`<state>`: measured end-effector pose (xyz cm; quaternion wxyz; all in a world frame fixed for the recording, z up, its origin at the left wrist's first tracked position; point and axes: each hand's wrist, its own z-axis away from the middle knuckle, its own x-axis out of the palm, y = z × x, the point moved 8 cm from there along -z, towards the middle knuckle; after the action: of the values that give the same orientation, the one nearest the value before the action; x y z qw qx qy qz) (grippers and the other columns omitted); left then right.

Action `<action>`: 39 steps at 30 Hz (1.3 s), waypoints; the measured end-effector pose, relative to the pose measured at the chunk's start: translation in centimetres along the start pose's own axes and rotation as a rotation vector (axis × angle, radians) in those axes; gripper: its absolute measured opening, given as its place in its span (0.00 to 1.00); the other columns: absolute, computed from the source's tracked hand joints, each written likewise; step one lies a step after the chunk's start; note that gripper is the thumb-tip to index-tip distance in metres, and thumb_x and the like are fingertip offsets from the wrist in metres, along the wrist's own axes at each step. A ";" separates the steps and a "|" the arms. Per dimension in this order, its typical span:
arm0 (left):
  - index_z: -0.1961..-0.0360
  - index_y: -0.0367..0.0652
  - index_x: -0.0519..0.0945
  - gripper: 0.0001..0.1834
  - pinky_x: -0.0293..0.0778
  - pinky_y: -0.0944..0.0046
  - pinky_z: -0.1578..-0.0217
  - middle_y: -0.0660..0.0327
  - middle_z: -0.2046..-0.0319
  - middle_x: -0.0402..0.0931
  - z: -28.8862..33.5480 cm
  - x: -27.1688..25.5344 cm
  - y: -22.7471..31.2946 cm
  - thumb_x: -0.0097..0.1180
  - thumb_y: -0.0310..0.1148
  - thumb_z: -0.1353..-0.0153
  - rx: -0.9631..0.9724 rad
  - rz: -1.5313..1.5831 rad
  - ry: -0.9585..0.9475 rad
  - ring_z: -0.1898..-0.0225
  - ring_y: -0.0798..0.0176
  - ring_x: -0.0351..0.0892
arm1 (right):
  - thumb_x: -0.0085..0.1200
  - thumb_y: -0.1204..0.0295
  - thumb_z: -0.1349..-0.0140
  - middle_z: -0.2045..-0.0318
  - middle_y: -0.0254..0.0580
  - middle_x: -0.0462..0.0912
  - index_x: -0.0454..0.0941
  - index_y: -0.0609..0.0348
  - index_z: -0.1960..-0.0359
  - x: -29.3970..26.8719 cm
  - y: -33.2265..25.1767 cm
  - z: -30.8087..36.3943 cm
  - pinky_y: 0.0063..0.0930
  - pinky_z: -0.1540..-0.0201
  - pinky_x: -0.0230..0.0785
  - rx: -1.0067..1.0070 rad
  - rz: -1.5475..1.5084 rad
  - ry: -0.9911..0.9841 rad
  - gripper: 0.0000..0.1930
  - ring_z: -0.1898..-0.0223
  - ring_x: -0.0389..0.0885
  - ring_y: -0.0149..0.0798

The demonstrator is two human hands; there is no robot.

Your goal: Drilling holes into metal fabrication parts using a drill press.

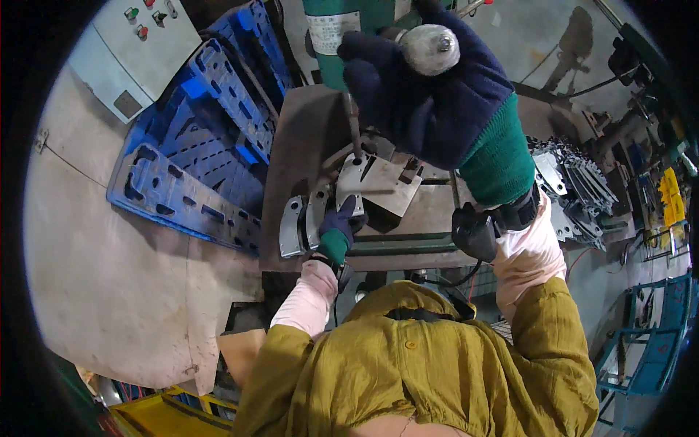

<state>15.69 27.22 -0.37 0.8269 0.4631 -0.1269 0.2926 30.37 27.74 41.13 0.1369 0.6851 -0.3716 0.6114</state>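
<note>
My left hand, in a dark blue glove, grips the near end of a curved grey metal plate. The plate lies against a flat metal fixture, under the slim spindle of a green drilling-type machine. Raised high on the right, my gloved right hand is closed round a machine handle, whose knob is wrapped in clear plastic. The glove hides the rest of that handle. Two more curved plates, one at the outer left and one beside it, lie left of my left hand.
A heap of similar metal plates lies at the right of the brown worktable. Blue plastic pallets lean at the left, below a control box with buttons. A blue rack stands at the far right.
</note>
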 end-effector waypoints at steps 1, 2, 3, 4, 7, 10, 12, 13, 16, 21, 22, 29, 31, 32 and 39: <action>0.48 0.45 0.75 0.24 0.82 0.59 0.69 0.57 0.61 0.78 -0.4 -0.2 0.1 0.66 0.42 0.43 0.004 0.004 -0.004 0.68 0.57 0.82 | 0.55 0.55 0.37 0.55 0.59 0.82 0.76 0.70 0.52 -0.2 0.0 -0.1 0.47 0.42 0.69 -0.022 -0.022 0.081 0.26 0.53 0.79 0.54; 0.50 0.45 0.76 0.22 0.83 0.61 0.71 0.58 0.62 0.78 -0.8 -0.4 0.3 0.66 0.41 0.42 0.009 0.008 -0.009 0.69 0.58 0.82 | 0.55 0.55 0.37 0.56 0.59 0.82 0.76 0.71 0.52 -0.3 0.0 -0.2 0.46 0.43 0.70 -0.053 -0.003 0.140 0.26 0.53 0.79 0.54; 0.52 0.45 0.77 0.21 0.83 0.61 0.70 0.59 0.63 0.78 -1.2 -0.5 0.2 0.66 0.41 0.43 -0.014 -0.024 -0.011 0.69 0.58 0.82 | 0.56 0.56 0.37 0.56 0.58 0.82 0.77 0.71 0.52 -0.4 -0.2 -0.2 0.45 0.43 0.71 -0.090 0.017 0.201 0.26 0.54 0.79 0.53; 0.53 0.45 0.77 0.20 0.83 0.60 0.70 0.59 0.63 0.78 -1.6 -0.7 0.3 0.67 0.41 0.43 -0.037 -0.055 -0.014 0.68 0.58 0.81 | 0.56 0.56 0.38 0.57 0.58 0.82 0.77 0.71 0.52 -0.6 -0.4 -0.1 0.45 0.44 0.72 -0.128 0.037 0.262 0.25 0.54 0.79 0.53; 0.56 0.45 0.78 0.18 0.83 0.60 0.69 0.59 0.65 0.78 -2.1 -1.3 0.8 0.67 0.41 0.43 0.188 -0.234 -0.149 0.67 0.59 0.81 | 0.57 0.59 0.38 0.58 0.57 0.82 0.77 0.69 0.53 0.3 0.6 -0.3 0.41 0.47 0.74 -0.020 -0.088 0.203 0.23 0.55 0.80 0.50; 0.64 0.38 0.81 0.20 0.84 0.63 0.70 0.55 0.67 0.80 -1.3 -0.7 1.2 0.69 0.45 0.45 0.211 -0.215 -0.085 0.69 0.57 0.82 | 0.56 0.59 0.37 0.56 0.55 0.82 0.76 0.66 0.50 0.6 0.5 -0.2 0.39 0.46 0.74 0.030 -0.183 0.117 0.22 0.55 0.80 0.48; 0.66 0.36 0.82 0.21 0.84 0.64 0.71 0.53 0.67 0.80 -0.2 0.5 1.8 0.69 0.46 0.46 0.140 -0.135 0.005 0.71 0.57 0.82 | 0.49 0.54 0.33 0.52 0.51 0.80 0.68 0.66 0.41 -3.8 -0.7 0.0 0.38 0.48 0.76 0.197 -0.314 -0.009 0.28 0.52 0.80 0.45; 0.65 0.37 0.82 0.21 0.84 0.64 0.71 0.53 0.67 0.80 0.0 0.3 1.8 0.69 0.46 0.46 0.117 -0.097 0.040 0.71 0.56 0.82 | 0.48 0.54 0.33 0.52 0.49 0.80 0.66 0.66 0.39 -4.9 -0.5 -0.1 0.37 0.49 0.76 0.192 -0.272 -0.011 0.30 0.51 0.80 0.43; 0.57 0.41 0.80 0.21 0.84 0.64 0.70 0.54 0.64 0.80 -0.5 0.0 1.4 0.68 0.43 0.45 0.048 -0.071 0.058 0.70 0.56 0.82 | 0.50 0.58 0.33 0.54 0.47 0.80 0.65 0.67 0.37 -6.9 1.2 0.8 0.35 0.52 0.78 -0.031 0.083 0.110 0.29 0.52 0.80 0.40; 0.43 0.44 0.74 0.28 0.83 0.63 0.68 0.55 0.60 0.79 -2.3 -3.1 1.2 0.66 0.40 0.43 0.306 -0.254 -0.113 0.68 0.55 0.83 | 0.50 0.63 0.34 0.59 0.45 0.81 0.72 0.67 0.44 -9.6 3.4 1.9 0.32 0.59 0.78 -0.051 0.507 0.205 0.22 0.60 0.82 0.37; 0.41 0.44 0.73 0.29 0.83 0.63 0.68 0.55 0.59 0.79 -1.3 -0.1 1.4 0.66 0.39 0.43 0.206 -0.171 -0.097 0.67 0.55 0.83 | 0.50 0.64 0.34 0.61 0.44 0.81 0.74 0.67 0.46 -11.1 1.7 3.1 0.32 0.60 0.78 -0.112 0.655 0.306 0.21 0.63 0.82 0.37; 0.42 0.43 0.74 0.29 0.82 0.62 0.64 0.58 0.58 0.80 0.4 0.5 1.2 0.65 0.42 0.43 -0.009 -0.166 0.047 0.62 0.56 0.82 | 0.61 0.68 0.43 0.73 0.36 0.82 0.79 0.61 0.58 -17.9 -1.7 4.0 0.29 0.67 0.73 -0.240 1.285 0.707 0.14 0.72 0.81 0.32; 0.47 0.40 0.78 0.27 0.81 0.61 0.66 0.57 0.61 0.81 -0.4 -0.5 1.5 0.66 0.45 0.44 0.113 -0.102 -0.006 0.65 0.57 0.83 | 0.62 0.66 0.44 0.75 0.37 0.82 0.80 0.59 0.59 -18.7 -1.9 3.8 0.29 0.68 0.73 -0.240 1.259 0.841 0.13 0.73 0.80 0.31; 0.49 0.39 0.79 0.27 0.80 0.60 0.66 0.57 0.62 0.81 -0.8 -1.3 1.5 0.66 0.46 0.44 0.176 -0.069 -0.031 0.66 0.57 0.83 | 0.61 0.66 0.43 0.75 0.38 0.82 0.80 0.58 0.59 -18.5 -1.9 3.5 0.30 0.68 0.73 -0.263 1.320 0.860 0.13 0.73 0.81 0.33; 0.53 0.33 0.80 0.36 0.77 0.57 0.62 0.50 0.59 0.82 2.1 0.3 4.2 0.64 0.58 0.47 0.200 -0.616 0.200 0.62 0.53 0.82 | 0.59 0.64 0.44 0.68 0.51 0.84 0.82 0.53 0.59 -19.4 -5.1 4.6 0.38 0.64 0.75 -0.536 1.804 1.082 0.12 0.67 0.84 0.50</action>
<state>13.51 27.23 3.85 0.8353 0.5274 0.1304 0.0839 37.64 34.95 23.29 -0.0721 -0.2530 -0.7502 0.6066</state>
